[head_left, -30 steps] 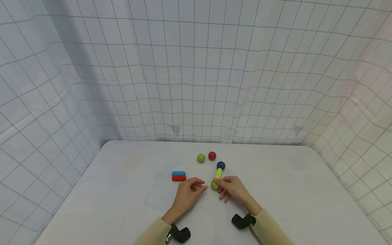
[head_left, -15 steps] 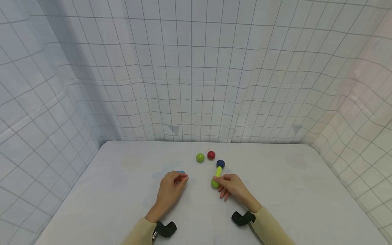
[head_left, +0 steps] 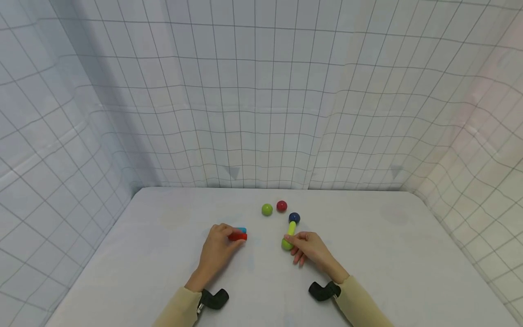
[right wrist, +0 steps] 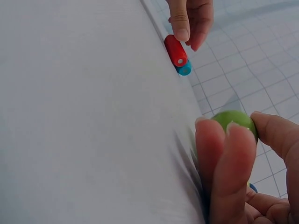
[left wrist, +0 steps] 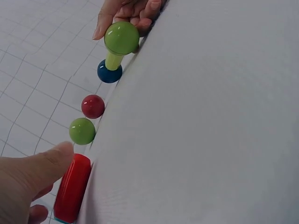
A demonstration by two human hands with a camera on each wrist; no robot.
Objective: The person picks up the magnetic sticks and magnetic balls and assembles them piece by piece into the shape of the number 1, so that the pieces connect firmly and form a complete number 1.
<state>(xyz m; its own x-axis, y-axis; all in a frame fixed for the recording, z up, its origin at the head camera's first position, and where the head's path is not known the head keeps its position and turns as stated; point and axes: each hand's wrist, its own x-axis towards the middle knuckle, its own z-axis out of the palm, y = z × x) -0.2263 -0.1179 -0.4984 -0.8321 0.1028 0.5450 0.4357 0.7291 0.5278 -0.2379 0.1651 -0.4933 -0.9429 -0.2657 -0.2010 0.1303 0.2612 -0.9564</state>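
Observation:
My right hand [head_left: 311,250] pinches a glossy green ball [left wrist: 121,38] between thumb and fingers. That ball sits on one end of a short yellow rod [head_left: 292,228], with a dark blue ball [head_left: 294,218] at the rod's far end. On the left, my left hand [head_left: 214,250] reaches over a red rod [left wrist: 74,189], thumb on the near side and fingers on the far side, a gap between them. A light blue rod [right wrist: 185,69] lies right alongside the red one, partly hidden by the left fingers in the head view. Small holes show in the rod ends in the right wrist view.
A loose green ball [head_left: 267,209] and a red ball [head_left: 282,206] lie farther back on the white table [head_left: 367,254], between the two hands. White grid-patterned curtains [head_left: 261,113] stand behind and beside the table. Each wrist carries a black camera mount [head_left: 324,291].
My left hand has moved left, away from the green ball and over to the red rod, its fingers now around that rod. The right hand keeps its pinch and has hardly moved.

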